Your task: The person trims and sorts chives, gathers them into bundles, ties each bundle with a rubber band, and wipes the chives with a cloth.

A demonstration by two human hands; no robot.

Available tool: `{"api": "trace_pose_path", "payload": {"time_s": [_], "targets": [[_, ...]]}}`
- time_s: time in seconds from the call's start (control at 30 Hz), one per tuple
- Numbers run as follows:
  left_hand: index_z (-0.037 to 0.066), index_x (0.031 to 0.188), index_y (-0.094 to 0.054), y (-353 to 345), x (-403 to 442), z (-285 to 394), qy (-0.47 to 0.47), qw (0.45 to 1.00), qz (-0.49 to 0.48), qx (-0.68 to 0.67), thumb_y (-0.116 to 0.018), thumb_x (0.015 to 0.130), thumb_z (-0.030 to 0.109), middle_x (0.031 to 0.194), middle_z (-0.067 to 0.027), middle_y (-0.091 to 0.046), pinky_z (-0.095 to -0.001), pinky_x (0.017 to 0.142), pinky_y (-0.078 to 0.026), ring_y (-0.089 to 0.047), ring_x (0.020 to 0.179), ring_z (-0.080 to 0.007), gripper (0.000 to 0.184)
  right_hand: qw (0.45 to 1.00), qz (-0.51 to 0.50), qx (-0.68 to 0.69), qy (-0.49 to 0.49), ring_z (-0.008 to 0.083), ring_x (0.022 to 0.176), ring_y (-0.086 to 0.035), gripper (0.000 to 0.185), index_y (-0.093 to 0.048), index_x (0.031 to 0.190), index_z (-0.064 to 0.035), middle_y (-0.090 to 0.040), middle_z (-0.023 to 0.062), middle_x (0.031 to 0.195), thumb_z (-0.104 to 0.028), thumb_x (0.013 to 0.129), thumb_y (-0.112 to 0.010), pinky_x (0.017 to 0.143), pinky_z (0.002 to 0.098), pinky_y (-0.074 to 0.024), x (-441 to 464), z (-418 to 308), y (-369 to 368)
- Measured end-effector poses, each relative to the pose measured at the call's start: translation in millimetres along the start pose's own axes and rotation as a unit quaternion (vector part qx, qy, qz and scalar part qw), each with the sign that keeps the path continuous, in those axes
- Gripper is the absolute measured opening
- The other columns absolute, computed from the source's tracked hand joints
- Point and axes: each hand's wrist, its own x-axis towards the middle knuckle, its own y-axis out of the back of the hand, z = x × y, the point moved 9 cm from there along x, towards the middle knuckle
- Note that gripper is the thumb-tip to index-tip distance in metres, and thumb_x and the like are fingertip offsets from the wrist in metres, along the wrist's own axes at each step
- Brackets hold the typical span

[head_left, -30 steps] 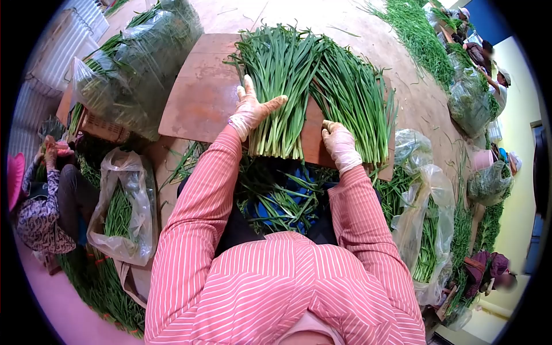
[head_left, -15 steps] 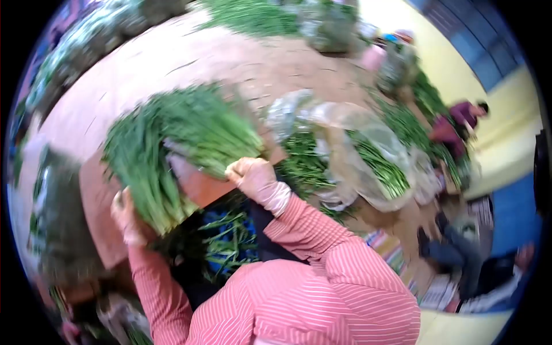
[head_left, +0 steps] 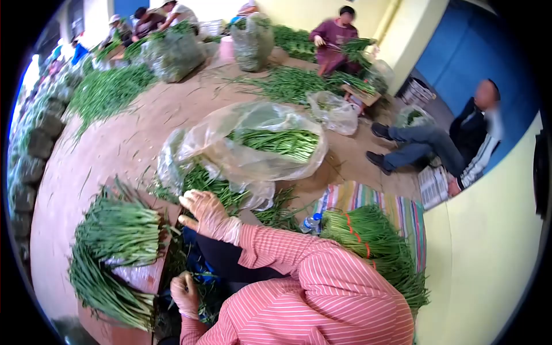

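Leftmost, packed bags [head_left: 35, 144]: a long row running up the view's edge, well to the left of the counter.
Loose greens [head_left: 112, 92]: a wide heap on the floor, above the counter in the view.
Counter [head_left: 122, 336]: a reddish-brown board bearing two bunches.
Upper bunch [head_left: 122, 233]: flat on the counter, pale stem ends pointing right.
Lower bunch [head_left: 109, 287]: also on the counter, slanting down to the right, a shiny clear sheet [head_left: 137, 275] showing between the two.
Left hand [head_left: 185, 294]: gloved, just right of the counter's edge, fingers curled in; whether they hold anything cannot be told.
Right hand [head_left: 210, 218]: gloved, right of the counter, open wide with fingers and thumb apart.
Clear bag [head_left: 215, 146]: open, right of the counter, with stems [head_left: 282, 144] inside.
Bottle [head_left: 311, 223]: right of the counter, beside tied greens [head_left: 365, 230] on a striped mat [head_left: 411, 221].
People: well beyond the counter, one in purple [head_left: 336, 37] handling greens, another seated [head_left: 468, 132] far right.
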Motion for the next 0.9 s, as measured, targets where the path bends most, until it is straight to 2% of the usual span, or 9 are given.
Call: {"api": "trace_pose_path", "payload": {"time_s": [0.1,0.17,0.23,0.3,0.33,0.53,0.6,0.8,0.9], "targets": [[0.003,0.068,-0.055,-74.5,-51.3,-84.0,0.253,0.93,-0.227,-0.141,-0.064,0.087,0.017,0.062,-0.0071,-0.056,-0.0319,0.055,-0.041,-0.05,0.056,-0.0177,0.025,0.999,-0.041,0.009,-0.021,0.0281,0.124,-0.042,0.062,-0.05,0.128,-0.0032,-0.05,0.0133,0.129,-0.051,0.09,-0.041,0.102,0.0403,-0.0295,-4.5,9.1,-1.8],[0.003,0.065,-0.052,-95.0,-73.6,-123.9,0.196,0.938,-0.272,-0.088,-0.061,0.09,0.018,0.056,-0.0013,-0.055,-0.0275,0.048,-0.041,-0.048,0.049,-0.0094,0.031,1.0,-0.019,0.022,-0.005,0.0285,0.121,-0.044,0.063,-0.05,0.125,-0.0013,-0.051,0.015,0.126,-0.052,0.089,-0.042,0.1,0.0411,-0.0316,-4.2,10.0,3.9],[0.006,0.062,-0.049,-93.9,-69.5,-124.6,0.245,0.919,-0.294,-0.096,-0.062,0.09,0.017,0.057,-0.0007,-0.055,-0.0264,0.048,-0.041,-0.049,0.05,-0.0093,0.033,0.999,-0.044,-0.006,-0.003,0.0272,0.119,-0.045,0.061,-0.052,0.124,-0.001,-0.051,0.014,0.125,-0.051,0.089,-0.043,0.099,0.0394,-0.033,-1.6,5.6,9.2],[0.009,0.061,-0.048,-83.5,-70.0,-102.9,0.438,0.817,-0.214,-0.309,-0.064,0.088,0.017,0.057,-0.0006,-0.055,-0.0258,0.047,-0.041,-0.05,0.051,-0.0092,0.033,0.999,-0.042,-0.015,0.002,0.0253,0.115,-0.048,0.059,-0.054,0.121,-0.0015,-0.054,0.0121,0.119,-0.05,0.089,-0.045,0.096,0.0363,-0.0359,0.0,2.7,12.5],[0.002,0.064,-0.063,-82.5,-60.7,-101.0,0.375,0.84,-0.212,-0.331,-0.066,0.087,0.028,0.059,-0.0038,-0.062,-0.0265,0.047,-0.04,-0.05,0.048,-0.0093,0.035,0.999,-0.033,-0.014,0.004,0.0251,0.113,-0.049,0.057,-0.054,0.119,-0.0016,-0.054,0.0117,0.116,-0.049,0.089,-0.045,0.094,0.0366,-0.0369,0.3,2.6,12.2],[0.002,0.059,-0.061,-86.5,-59.0,-173.9,0.365,0.87,-0.192,-0.27,-0.063,0.089,0.033,0.052,-0.0023,-0.058,-0.0231,0.043,-0.035,-0.045,0.042,-0.0075,0.043,0.999,-0.04,-0.018,0.004,0.0241,0.103,-0.052,0.05,-0.057,0.11,-0.0022,-0.056,0.0099,0.104,-0.046,0.088,-0.048,0.086,0.0368,-0.04,-0.1,4.4,8.6],[0.004,0.057,-0.058,-53.5,-26.6,-104.8,0.348,0.875,-0.161,-0.294,-0.058,0.092,0.038,0.046,-0.001,-0.051,-0.0227,0.036,-0.028,-0.039,0.035,-0.0078,0.049,0.999,-0.03,-0.025,0.005,0.0238,0.102,-0.053,0.048,-0.058,0.107,-0.0025,-0.056,0.0093,0.102,-0.045,0.088,-0.048,0.085,0.0366,-0.0405,-1.0,7.0,8.7],[0.006,0.064,-0.052,-25.0,-13.8,-143.2,0.365,0.847,-0.003,-0.385,-0.055,0.091,0.047,0.044,0.002,-0.039,-0.021,0.033,-0.021,-0.031,0.033,-0.0065,0.049,0.999,-0.027,-0.027,0.0,0.0241,0.096,-0.055,0.044,-0.058,0.102,-0.0042,-0.058,0.0089,0.097,-0.045,0.088,-0.048,0.079,0.0363,-0.042,-1.5,10.8,10.4],[0.005,0.066,-0.052,-22.2,-9.8,-145.5,0.343,0.872,-0.001,-0.348,-0.057,0.089,0.049,0.045,0.0022,-0.039,-0.0213,0.033,-0.019,-0.03,0.033,-0.0064,0.049,1.0,-0.008,-0.022,0.003,0.0246,0.093,-0.057,0.043,-0.058,0.101,-0.0042,-0.059,0.0098,0.095,-0.044,0.088,-0.048,0.077,0.0368,-0.0423,-3.4,14.1,7.7]]}}
